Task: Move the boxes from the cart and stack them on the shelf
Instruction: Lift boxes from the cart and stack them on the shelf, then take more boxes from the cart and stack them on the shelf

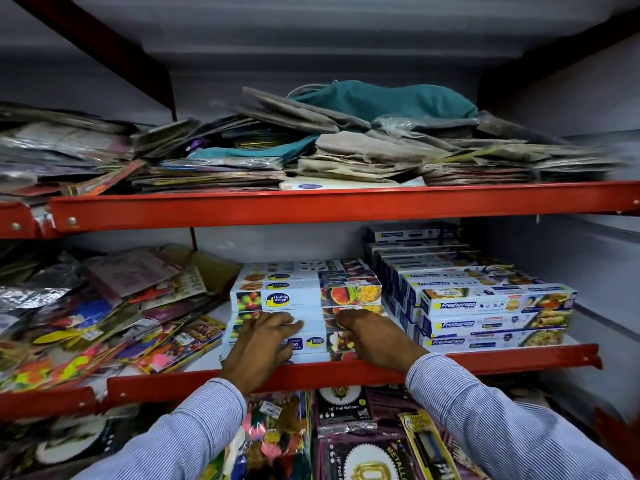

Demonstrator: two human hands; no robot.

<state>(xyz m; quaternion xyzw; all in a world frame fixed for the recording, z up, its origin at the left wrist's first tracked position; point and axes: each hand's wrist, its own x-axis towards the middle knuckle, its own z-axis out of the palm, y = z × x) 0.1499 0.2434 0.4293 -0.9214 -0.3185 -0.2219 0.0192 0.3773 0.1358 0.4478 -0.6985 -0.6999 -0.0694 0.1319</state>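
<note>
Head view looks into a red-framed steel rack with pale backing panels, and the middle shelf (346, 370) serves as the landmark. On its white deck, just behind the red front lip, sits a stack of Healthy Wrapp boxes (306, 296), white cartons with fruit pictures laid lengthwise and several layers high. Both hands rest on the lower front boxes of that stack: the left hand (263, 344) lies palm-down with fingers spread flat over the carton face, and the right hand (374, 336) presses against the stack's right portion with fingers curled over a box edge. Neither grip is clenched around a box; whether the right fingers actually clasp the carton I cannot tell. Striped blue sleeves (502, 417) reach up from below the shelf lip. To the right of the stack, touching or nearly so, stands a taller stepped pile of Freshwrapp boxes (485, 306), blue and white. To the left on the same deck lie loose, overlapping party packets (114, 317) in plastic wrap. On the upper shelf (346, 202) are heaps of flat grey and brown paper bags (353, 150) with a teal cloth bundle (384, 98) on top. Below the middle shelf hang foil balloon packs (346, 407).
</note>
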